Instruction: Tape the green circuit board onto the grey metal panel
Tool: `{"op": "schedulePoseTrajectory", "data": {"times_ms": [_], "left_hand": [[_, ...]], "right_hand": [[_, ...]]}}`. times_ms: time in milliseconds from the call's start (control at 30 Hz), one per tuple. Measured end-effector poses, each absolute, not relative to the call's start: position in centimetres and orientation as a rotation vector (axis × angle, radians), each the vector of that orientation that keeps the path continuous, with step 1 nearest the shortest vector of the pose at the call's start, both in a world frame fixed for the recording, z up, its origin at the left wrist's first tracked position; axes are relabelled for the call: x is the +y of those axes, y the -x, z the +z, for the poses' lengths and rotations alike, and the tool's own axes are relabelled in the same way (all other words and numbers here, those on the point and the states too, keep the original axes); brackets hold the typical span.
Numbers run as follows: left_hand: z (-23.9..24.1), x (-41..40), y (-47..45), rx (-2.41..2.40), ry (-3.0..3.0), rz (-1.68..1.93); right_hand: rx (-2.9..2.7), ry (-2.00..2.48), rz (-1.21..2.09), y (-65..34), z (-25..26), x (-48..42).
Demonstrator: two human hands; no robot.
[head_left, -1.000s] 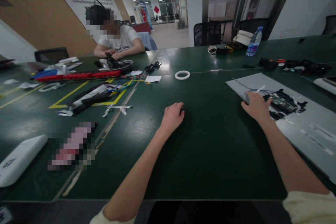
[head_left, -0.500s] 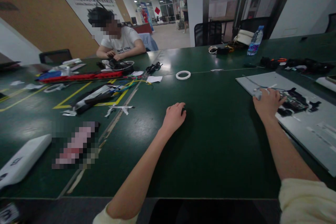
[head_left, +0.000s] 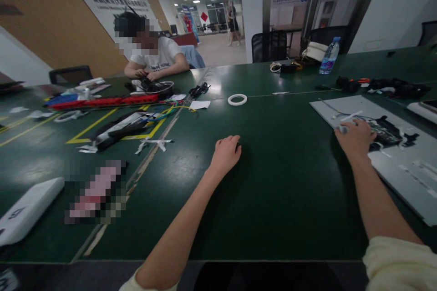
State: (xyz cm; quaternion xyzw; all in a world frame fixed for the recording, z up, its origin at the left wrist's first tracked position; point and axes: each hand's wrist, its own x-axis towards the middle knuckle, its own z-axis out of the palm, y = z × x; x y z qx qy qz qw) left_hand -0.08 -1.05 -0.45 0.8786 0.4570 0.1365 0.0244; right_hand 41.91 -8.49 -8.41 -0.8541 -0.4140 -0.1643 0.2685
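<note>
My left hand [head_left: 225, 154] rests on the dark green table [head_left: 283, 191] near its middle. Its fingers are curled down over a small dark thing that I cannot make out. My right hand [head_left: 355, 138] lies on the near left corner of a grey metal panel [head_left: 403, 168], fingers bent over its edge. Just beyond those fingers, on the panel, are a green circuit board [head_left: 385, 129] with black parts, thin wires and strips of white tape.
A white tape roll [head_left: 237, 99] lies beyond my left hand and a water bottle [head_left: 329, 57] stands at the back right. At the far left a person [head_left: 157, 57] handles cables, with a long red strip [head_left: 102, 101] nearby. A white device [head_left: 23, 216] sits front left.
The grey panel and my right hand on it have shifted to the right, away from the table's middle. My left hand has stayed where it was.
</note>
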Motion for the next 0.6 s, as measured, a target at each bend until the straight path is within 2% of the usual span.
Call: {"op": "schedulePoseTrajectory", "data": {"times_ms": [267,600], "left_hand": [[-0.2,-1.2,0.3,1.444,-2.694,0.42],[-0.2,-1.2,0.4,1.462,-2.691,0.399]], "right_hand": [[-0.859,2.346,-0.402,-43.5,-9.6,-7.7],[-0.814,2.426,-0.389,-44.2,-9.8,-7.8]]}}
